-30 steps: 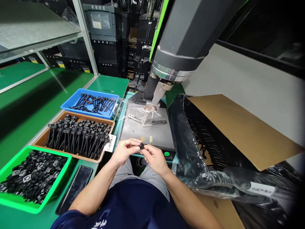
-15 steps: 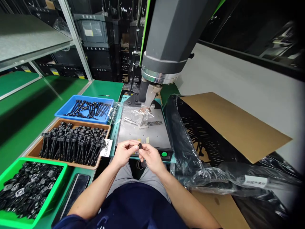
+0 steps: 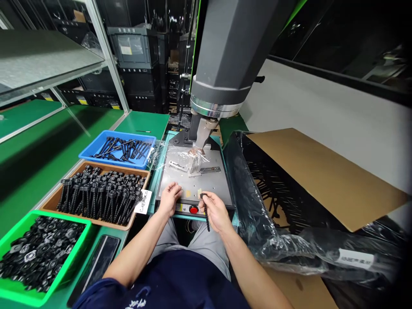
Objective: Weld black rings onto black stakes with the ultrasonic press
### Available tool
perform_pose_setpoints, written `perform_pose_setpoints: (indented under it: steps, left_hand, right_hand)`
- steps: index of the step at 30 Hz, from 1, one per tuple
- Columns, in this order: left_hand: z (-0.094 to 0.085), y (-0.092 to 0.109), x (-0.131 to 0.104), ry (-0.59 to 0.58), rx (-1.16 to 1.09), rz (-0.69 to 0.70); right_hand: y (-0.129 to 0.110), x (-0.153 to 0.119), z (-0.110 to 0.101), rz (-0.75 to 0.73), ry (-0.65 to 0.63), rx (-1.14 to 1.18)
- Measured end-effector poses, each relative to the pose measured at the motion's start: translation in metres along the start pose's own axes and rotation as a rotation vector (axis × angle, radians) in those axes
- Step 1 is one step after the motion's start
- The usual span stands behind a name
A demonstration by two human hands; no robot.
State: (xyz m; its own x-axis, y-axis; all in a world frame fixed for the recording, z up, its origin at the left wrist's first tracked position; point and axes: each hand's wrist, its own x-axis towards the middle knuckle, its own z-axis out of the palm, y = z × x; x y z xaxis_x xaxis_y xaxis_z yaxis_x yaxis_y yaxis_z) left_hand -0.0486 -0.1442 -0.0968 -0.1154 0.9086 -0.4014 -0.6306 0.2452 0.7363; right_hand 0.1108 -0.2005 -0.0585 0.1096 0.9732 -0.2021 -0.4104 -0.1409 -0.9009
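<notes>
At the metal plate [image 3: 195, 182], right fingers [image 3: 213, 198] pinch a black ridged rod [image 3: 207, 221]; left fingers [image 3: 173, 189] curl loosely, slightly apart.

L side of the surface [image 3: 141, 120], back to front: far tray [image 3: 128, 164], mid tray [image 3: 96, 219], near bin [image 3: 66, 262], w/ phone [image 3: 99, 259] just R of it. Press plate [image 3: 209, 182] ctr, lined box [image 3: 254, 223] R, crates [image 3: 131, 47] in bg.

A white label [image 3: 143, 202] at the brown tray [image 3: 51, 201] includes "OK".
</notes>
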Motion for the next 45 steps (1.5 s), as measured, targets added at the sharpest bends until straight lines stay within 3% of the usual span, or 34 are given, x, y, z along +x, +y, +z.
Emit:
perform_pose_setpoints:
  steps: [5, 10, 15, 21, 26, 31, 36, 40, 45]
  left_hand:
    - [0.006, 0.013, 0.043, 0.110, -0.239, 0.055]
    - [0.005, 0.029, 0.058, 0.137, -0.290, -0.033]
    - [-0.005, 0.020, 0.044, -0.013, -0.412, -0.133]
    - [0.000, -0.002, 0.020, -0.191, -0.282, -0.197]
    - [0.009, 0.015, 0.010, -0.216, -0.294, -0.151]
    - [0.018, 0.032, 0.003, -0.252, -0.312, -0.121]
    - [0.026, 0.038, 0.001, -0.245, -0.302, -0.111]
    - [0.029, 0.041, 0.005, -0.264, -0.304, -0.098]
    - [0.029, 0.042, 0.010, -0.271, -0.312, -0.081]
  right_hand:
    - [-0.011, 0.008, -0.014, -0.052, 0.045, 0.017]
    - [-0.015, 0.022, -0.022, -0.085, 0.061, 0.066]
    - [-0.026, 0.060, -0.025, -0.163, 0.116, 0.137]
    - [-0.032, 0.107, -0.024, -0.060, 0.073, 0.199]
    - [-0.025, 0.118, -0.009, -0.065, 0.043, 0.048]
    - [-0.025, 0.126, 0.013, -0.323, 0.040, -0.110]
    - [-0.045, 0.141, 0.021, -0.529, 0.183, -0.351]
    - [-0.060, 0.151, 0.026, -0.577, 0.225, -0.439]
    - [-0.061, 0.163, 0.037, -0.573, 0.188, -0.357]
